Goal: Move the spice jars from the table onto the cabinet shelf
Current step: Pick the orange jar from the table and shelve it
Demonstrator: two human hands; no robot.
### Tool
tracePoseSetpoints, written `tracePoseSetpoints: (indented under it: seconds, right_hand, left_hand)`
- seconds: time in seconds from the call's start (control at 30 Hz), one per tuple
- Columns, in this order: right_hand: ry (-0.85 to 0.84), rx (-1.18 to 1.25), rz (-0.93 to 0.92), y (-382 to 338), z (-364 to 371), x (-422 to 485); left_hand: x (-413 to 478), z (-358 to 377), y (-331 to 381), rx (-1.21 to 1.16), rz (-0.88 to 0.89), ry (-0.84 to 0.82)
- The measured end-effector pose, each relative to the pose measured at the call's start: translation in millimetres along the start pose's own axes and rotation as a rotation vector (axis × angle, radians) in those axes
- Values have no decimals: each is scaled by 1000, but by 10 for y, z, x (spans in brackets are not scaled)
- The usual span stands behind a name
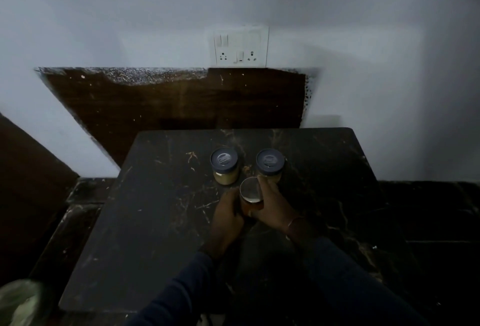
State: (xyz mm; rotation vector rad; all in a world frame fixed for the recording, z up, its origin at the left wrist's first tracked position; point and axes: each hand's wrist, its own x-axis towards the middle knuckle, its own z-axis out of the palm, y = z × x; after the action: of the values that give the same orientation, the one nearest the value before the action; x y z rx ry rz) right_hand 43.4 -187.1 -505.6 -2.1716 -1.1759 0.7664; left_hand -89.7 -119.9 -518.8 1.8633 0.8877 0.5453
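Dim scene, head view. Dark marble-patterned tabletop [161, 208] with pale veins, set against a white wall [130, 13].

Three spice jars stand grouped near the table's middle. Two glass jars with dark blue round lids stand upright at the back: left blue-lidded jar [224, 166] holds yellowish powder; right blue-lidded jar [270, 165] holds a paler fill, its lower part is partly hidden by fingers. In front of them, between the two hands, is a small glass jar with a shiny metal lid [250, 194], amber-brown contents, upright, seemingly on the table.

Left hand [227, 217] wraps the metal-lidded jar's left side, fingers curled on the glass. Right hand [274, 206] grips its right side, with fingers reaching up past the lid near the right blue-lidded jar; contact with that jar cannot be told. Both hands are clasped on the same jar. A thin bangle [294, 220] is on the right wrist. Dark navy sleeves [181, 297] cover both arms.

On the wall: a white switch-and-socket plate [240, 46] above a dark brown wooden panel [181, 102] with a flaky, speckled top edge. A blurry greenish object [20, 302] is at lower left. No cabinet shelf is visible.
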Motion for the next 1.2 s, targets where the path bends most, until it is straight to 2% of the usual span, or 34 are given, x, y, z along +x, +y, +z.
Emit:
tracePoseSetpoints:
  seconds: [0.13, 0.27, 0.47, 0.57, 0.63, 0.73, 0.8, 0.87, 0.97, 1.07, 1.13, 1.2]
  right_hand:
    - [-13, -3, 13, 28, 77, 177]
    - [27, -35, 38, 99, 156, 271]
    - [12, 43, -83, 175, 34, 250]
    - [-79, 171, -145, 37, -183, 241]
    - [-173, 311, -158, -165, -414, 219]
    - [-217, 472, -219, -475, -753, 213]
    - [-251, 562, -261, -653, -943, 179]
    - [-294, 670, -285, -774, -1077, 144]
    - [-277, 917, -262, -847, -1160, 125]
    - [-83, 1081, -194, -1006, -1108, 47]
    - [20, 1096, -143, -1132, -982, -29]
    - [26, 1112, -144, -1245, -858, -84]
  left_hand:
    - [3, -26, 27, -9, -30, -65]
    - [27, -62, 8, -97, -162, -142]
    - [73, -222, -89, -383, -473, -63]
    - [63, -365, -18, -497, -522, -25]
    - [25, -414, 56, -690, -589, -111]
    - [-5, -439, 157, -1190, -683, -334]
    - [-37, -481, 337, -1419, -649, -432]
    - [-54, -541, 571, -1509, -548, -446]
    - [-52, -615, 881, -1498, -381, -328]
    - [-21, -666, 1101, -1426, -251, -98]
    - [-50, -678, 1220, -1114, -86, 97]
    - [-94, -679, 1286, -698, 96, 272]
